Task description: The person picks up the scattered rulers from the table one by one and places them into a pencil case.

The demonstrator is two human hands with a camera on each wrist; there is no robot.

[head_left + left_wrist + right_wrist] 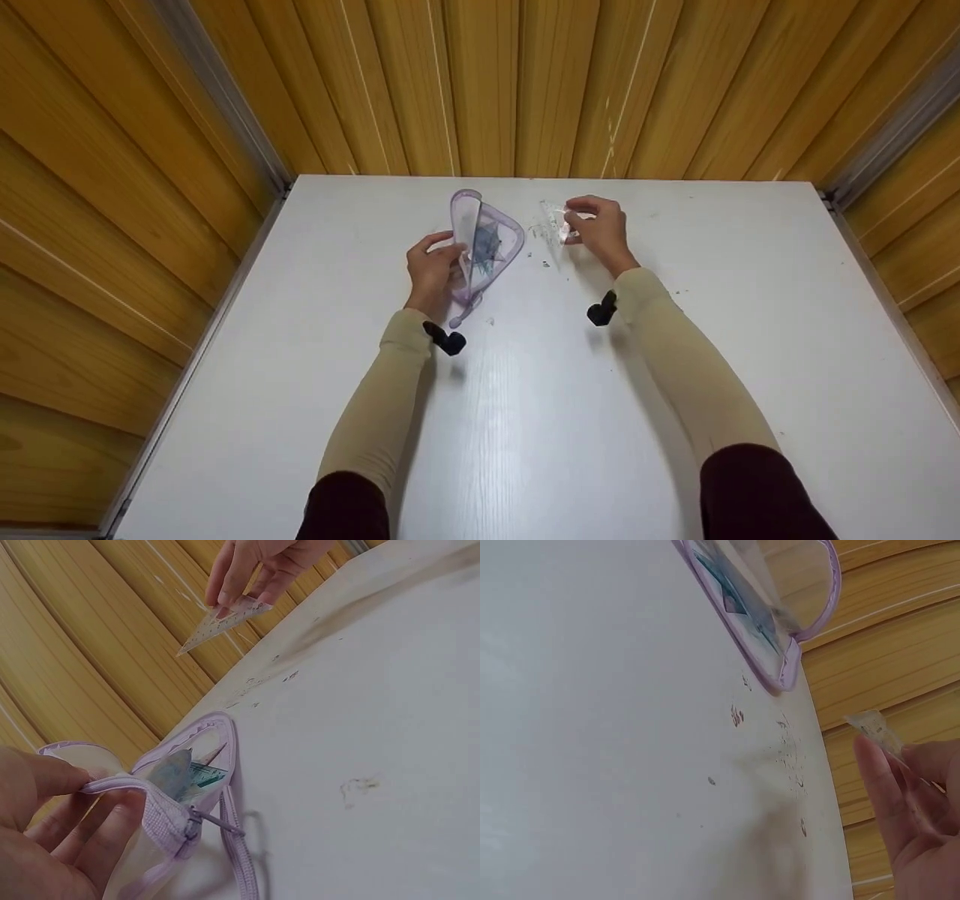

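Observation:
My left hand (pixel 433 268) pinches the edge of a clear pouch with lilac zipper trim (pixel 513 227), which gapes open on the table. Through its mesh and mouth show a bluish-grey item (pixel 174 774) and a teal ruler-like piece (pixel 206 777). Its zipper pull (pixel 217 822) hangs near the front corner. To the right, my right hand (pixel 602 231) holds a transparent set square (pixel 219 624) between thumb and fingers, raised above the table. Printed markings run along the set square's edge, and one sharp corner points toward the pouch in the left wrist view.
The white table (pixel 525 420) bears small dark scuffs (pixel 737 716) between the pouch and my right hand. Behind its far edge stands a wood-patterned panel wall (pixel 480 90), with more panels at both sides. A black wrist camera (pixel 445 339) sits on each sleeve.

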